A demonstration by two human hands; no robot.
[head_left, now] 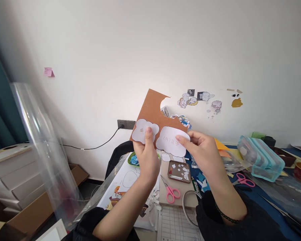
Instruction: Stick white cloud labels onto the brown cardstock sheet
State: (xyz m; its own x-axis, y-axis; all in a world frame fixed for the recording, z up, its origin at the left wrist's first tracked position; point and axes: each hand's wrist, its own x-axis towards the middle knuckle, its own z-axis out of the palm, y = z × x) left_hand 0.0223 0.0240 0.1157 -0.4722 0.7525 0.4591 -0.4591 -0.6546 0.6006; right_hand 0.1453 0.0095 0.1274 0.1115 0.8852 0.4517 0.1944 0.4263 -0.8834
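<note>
A brown sheet of paper (pixel 150 103), with a curved bite cut from its upper right edge, is held up over the table. My left hand (pixel 148 157) grips its lower left, the thumb pressing a white cloud-shaped paper cutout (pixel 137 131) onto it. Between the thumb and fingers of my right hand (pixel 203 147) is a second, larger white cloud cutout (pixel 165 142) with handwriting on it, lying against the sheet's lower right. My fingers behind the papers are partly hidden. Below lie pink-handled scissors (pixel 172 194) and a small brown tray (pixel 179 171) of cutouts.
More pink scissors (pixel 245 180) and a teal translucent case (pixel 262 157) are on the right. A grey cable (pixel 185 207) loops near my right sleeve. Clear plastic film (pixel 45 144) stands at the left by white boxes (pixel 12 170). A green-rimmed dish (pixel 132 159) sits behind my left hand.
</note>
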